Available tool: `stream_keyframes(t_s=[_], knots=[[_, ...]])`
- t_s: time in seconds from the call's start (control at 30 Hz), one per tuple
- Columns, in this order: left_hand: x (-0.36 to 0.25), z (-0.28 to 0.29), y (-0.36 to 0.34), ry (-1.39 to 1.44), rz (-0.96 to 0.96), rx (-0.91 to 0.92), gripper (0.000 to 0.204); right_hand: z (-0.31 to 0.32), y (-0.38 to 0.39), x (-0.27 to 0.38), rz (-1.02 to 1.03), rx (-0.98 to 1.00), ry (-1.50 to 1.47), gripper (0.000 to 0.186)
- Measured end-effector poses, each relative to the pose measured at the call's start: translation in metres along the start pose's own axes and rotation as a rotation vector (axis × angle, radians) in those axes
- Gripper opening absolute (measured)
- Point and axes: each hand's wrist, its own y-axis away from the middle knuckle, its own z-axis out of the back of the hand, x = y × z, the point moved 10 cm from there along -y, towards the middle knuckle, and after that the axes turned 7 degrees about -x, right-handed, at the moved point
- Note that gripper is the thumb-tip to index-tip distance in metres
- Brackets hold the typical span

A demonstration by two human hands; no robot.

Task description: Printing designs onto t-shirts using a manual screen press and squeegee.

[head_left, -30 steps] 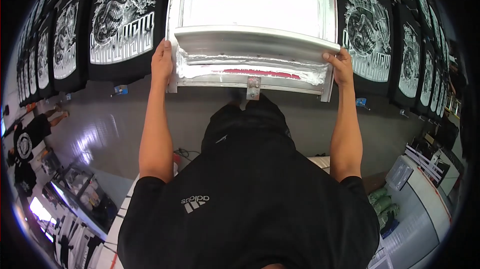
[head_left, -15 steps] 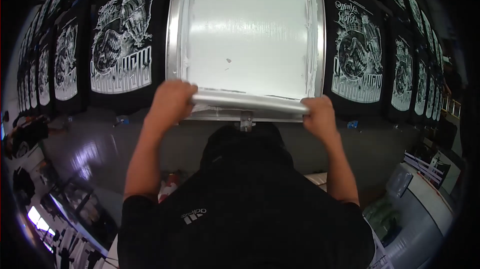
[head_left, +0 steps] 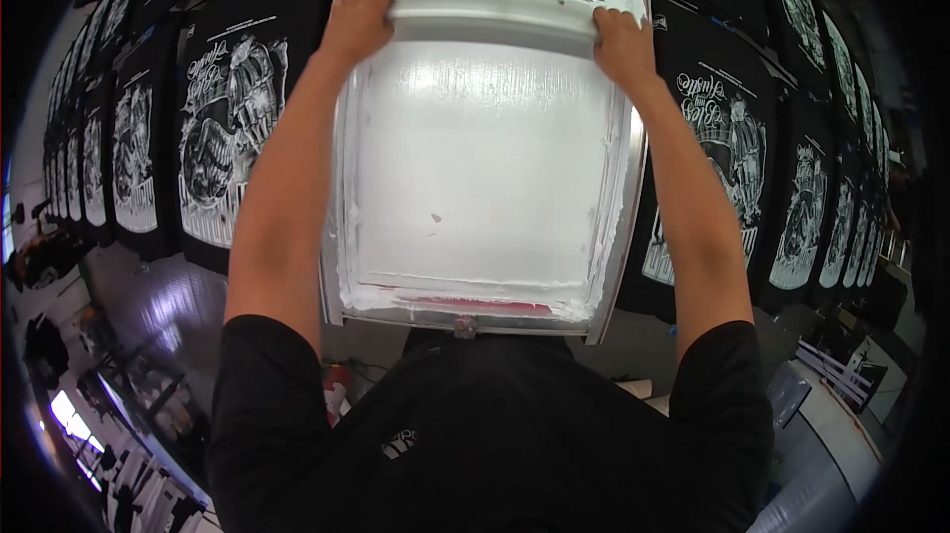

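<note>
In the head view, the long pale bar [head_left: 475,6] lies between the two hands, its long axis running crosswise near the far end of the screen frame [head_left: 634,152]. The left hand [head_left: 361,23] is curled over one end and the right hand [head_left: 625,43] over the other (neither is nearer, though the left sits slightly farther forward). The mesh sheet [head_left: 480,157] is flat, white and glossy, edged with thick, ragged white paste [head_left: 594,226]; the frame's rails look like smooth metal. Black printed shirts [head_left: 233,127] flank it.
</note>
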Motion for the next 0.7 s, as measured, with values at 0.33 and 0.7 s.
stream_keyframes(t_s=[0.33,0.7], knots=[[-0.104,0.148,0.213,0.236,0.084,0.366,0.04,0.154,0.219,0.1,-0.017,0.343,-0.472,0.042],[-0.154,0.178,0.309,0.34,0.191,0.398,0.04,0.166,0.33,0.152,-0.163,0.615,-0.433,0.039]])
